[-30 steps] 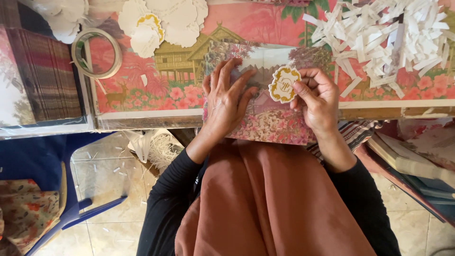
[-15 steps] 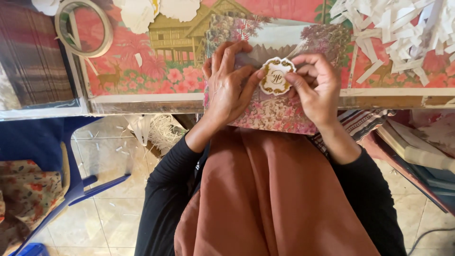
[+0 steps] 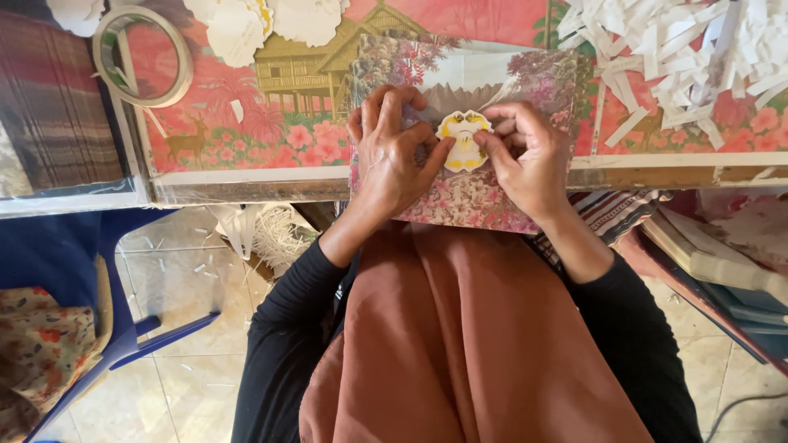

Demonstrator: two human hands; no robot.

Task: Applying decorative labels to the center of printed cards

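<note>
A small scalloped yellow and white paper cutout (image 3: 465,141) lies against a floral picture card (image 3: 476,197) that overhangs the table's front edge above my lap. My left hand (image 3: 392,156) rests flat on the card, its thumb and fingers pinching the cutout's left edge. On the other side my right hand (image 3: 525,160) pinches the cutout's right edge with thumb and forefinger. Both hands press the cutout onto the card. My brown skirt (image 3: 460,344) fills the lower middle.
A tape roll (image 3: 141,56) lies at the table's back left. White scalloped cutouts (image 3: 271,20) sit at the top, a heap of white paper strips (image 3: 681,57) at the top right. A blue chair (image 3: 74,271) stands left, books (image 3: 706,254) right.
The cutout has shifted left toward the card's middle. My left hand has come onto its edge, so both hands now pinch it. The view has tilted slightly.
</note>
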